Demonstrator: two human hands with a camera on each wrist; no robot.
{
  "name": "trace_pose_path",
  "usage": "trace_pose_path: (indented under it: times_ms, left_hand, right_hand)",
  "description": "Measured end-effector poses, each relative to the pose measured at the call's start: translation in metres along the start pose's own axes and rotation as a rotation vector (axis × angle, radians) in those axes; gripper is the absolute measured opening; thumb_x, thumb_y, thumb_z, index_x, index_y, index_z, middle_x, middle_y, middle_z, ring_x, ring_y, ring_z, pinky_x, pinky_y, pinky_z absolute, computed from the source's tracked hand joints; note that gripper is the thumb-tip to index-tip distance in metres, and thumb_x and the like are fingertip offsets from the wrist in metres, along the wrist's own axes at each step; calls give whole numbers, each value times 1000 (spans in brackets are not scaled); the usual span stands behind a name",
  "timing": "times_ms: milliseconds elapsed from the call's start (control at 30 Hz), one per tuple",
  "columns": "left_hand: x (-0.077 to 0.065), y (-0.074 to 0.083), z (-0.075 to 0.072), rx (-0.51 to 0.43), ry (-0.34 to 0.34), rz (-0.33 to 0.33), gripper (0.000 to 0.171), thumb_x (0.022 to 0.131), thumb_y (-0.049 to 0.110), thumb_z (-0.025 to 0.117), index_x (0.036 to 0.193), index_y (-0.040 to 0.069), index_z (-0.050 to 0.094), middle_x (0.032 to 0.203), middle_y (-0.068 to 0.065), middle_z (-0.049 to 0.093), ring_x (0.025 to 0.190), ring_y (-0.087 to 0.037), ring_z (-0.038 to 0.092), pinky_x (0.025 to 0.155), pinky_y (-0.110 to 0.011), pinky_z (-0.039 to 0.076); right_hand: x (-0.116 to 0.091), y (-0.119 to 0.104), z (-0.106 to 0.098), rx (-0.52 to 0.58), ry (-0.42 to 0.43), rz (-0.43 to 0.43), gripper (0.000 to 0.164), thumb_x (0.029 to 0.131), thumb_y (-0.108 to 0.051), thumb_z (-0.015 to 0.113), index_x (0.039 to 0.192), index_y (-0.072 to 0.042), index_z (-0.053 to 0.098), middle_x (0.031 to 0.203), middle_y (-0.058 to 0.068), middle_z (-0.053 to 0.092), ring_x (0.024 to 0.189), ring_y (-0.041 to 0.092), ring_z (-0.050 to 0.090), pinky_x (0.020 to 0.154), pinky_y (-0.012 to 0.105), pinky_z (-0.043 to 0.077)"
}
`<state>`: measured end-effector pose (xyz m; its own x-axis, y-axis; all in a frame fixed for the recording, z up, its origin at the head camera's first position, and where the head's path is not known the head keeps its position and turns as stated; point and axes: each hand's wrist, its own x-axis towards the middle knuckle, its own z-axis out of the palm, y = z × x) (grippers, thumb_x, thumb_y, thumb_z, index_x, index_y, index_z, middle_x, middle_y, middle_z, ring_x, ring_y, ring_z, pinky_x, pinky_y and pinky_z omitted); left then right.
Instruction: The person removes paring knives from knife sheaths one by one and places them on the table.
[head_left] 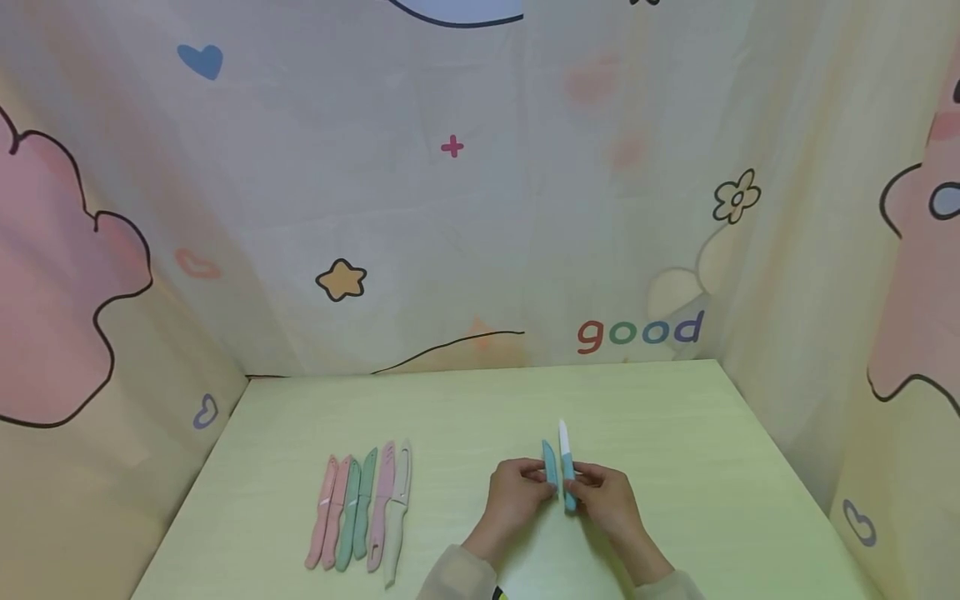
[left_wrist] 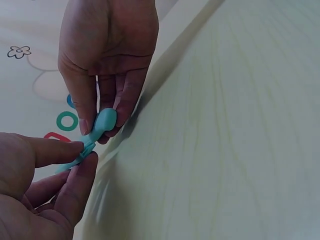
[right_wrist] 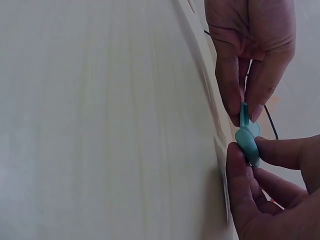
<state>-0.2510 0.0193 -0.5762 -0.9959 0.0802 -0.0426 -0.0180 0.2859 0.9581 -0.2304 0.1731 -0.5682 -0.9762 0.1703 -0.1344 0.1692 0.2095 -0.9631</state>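
My left hand (head_left: 516, 493) pinches a blue knife sheath (head_left: 550, 463) between thumb and fingers, its tip pointing away from me. Beside it, my right hand (head_left: 606, 497) grips a small paring knife (head_left: 567, 467) by its blue handle, with the white blade bare and pointing away. Sheath and knife stand side by side, a narrow gap between them in the head view. From the left wrist, the rounded end of the knife handle (left_wrist: 105, 120) shows close to the sheath (left_wrist: 86, 150). The right wrist view has the handle (right_wrist: 247, 144) overlapping the sheath (right_wrist: 244, 115).
On the left of the pale wooden table (head_left: 675, 433) lies a row of sheathed knives: two pink knives (head_left: 324, 504), two green knives (head_left: 350, 512), a lilac knife (head_left: 381, 504) and a cream knife (head_left: 397, 517). A printed curtain (head_left: 480, 217) surrounds the table's back and sides.
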Motion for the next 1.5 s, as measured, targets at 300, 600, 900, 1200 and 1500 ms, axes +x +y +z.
trace_pose_path:
  times_ms: [300,600,900,1200,1500]
  left_hand:
    - [10,4,4,55,8,-7,30,74,6,79,103,3,73,75,4,68,69,-6,58,63,-27,55]
    - [16,8,4,143,14,17,30,75,6,79,103,1,72,76,2,70,67,-5,58,63,-26,56]
    - [25,6,7,190,45,43,30,73,5,78,101,1,73,71,5,69,67,-4,58,65,-27,56]
    - [31,9,11,210,69,29,27,74,5,77,101,0,73,72,4,70,65,-4,58,62,-26,56]
    - [35,11,18,246,90,32,28,75,7,76,102,1,73,70,4,68,65,-5,57,60,-25,55]
  right_hand:
    - [3,-3,1,-31,6,19,33,85,0,69,116,8,64,99,19,70,83,20,65,64,30,61]
    - [11,-7,2,-98,35,-5,30,84,-2,70,113,6,67,97,18,70,77,18,64,62,30,61]
    - [22,-9,5,-196,55,-28,29,84,-6,72,111,4,69,94,16,71,74,16,64,58,27,59]
    - [28,-14,3,-281,58,-75,28,84,-8,72,109,3,70,89,13,72,68,14,62,54,24,55]
    - [35,-16,1,-341,69,-93,27,83,-10,73,107,2,71,85,9,72,66,13,60,55,25,52]
